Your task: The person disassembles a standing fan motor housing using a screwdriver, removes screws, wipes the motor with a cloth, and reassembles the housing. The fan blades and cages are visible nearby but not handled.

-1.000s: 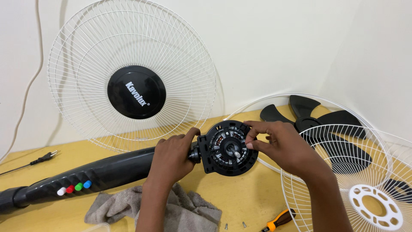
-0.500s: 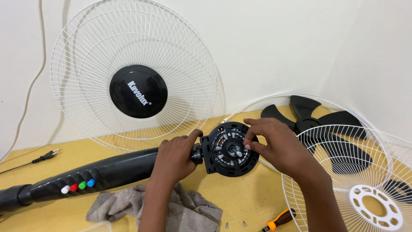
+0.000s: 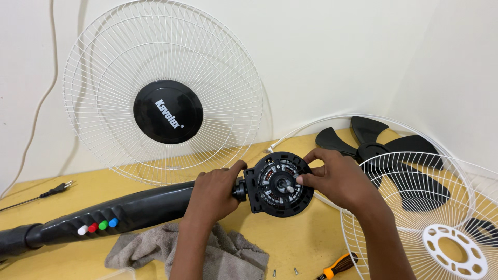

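Observation:
A black fan motor head (image 3: 276,185) with its copper windings exposed faces me at the end of a long black fan body (image 3: 129,210) lying across the yellow table (image 3: 311,243). My left hand (image 3: 213,194) grips the neck just behind the motor. My right hand (image 3: 337,179) rests on the motor's right rim, with fingertips touching the centre near the shaft.
A white front grille with a black centre cap (image 3: 166,93) leans on the wall. Black fan blades (image 3: 384,150) and a white rear grille (image 3: 441,228) lie at right. A grey cloth (image 3: 218,254), loose screws (image 3: 284,270) and an orange-handled screwdriver (image 3: 337,267) sit near the front edge.
The view has shifted slightly. My right fingers have moved a little on the face of the motor; my left hand keeps its hold on the neck.

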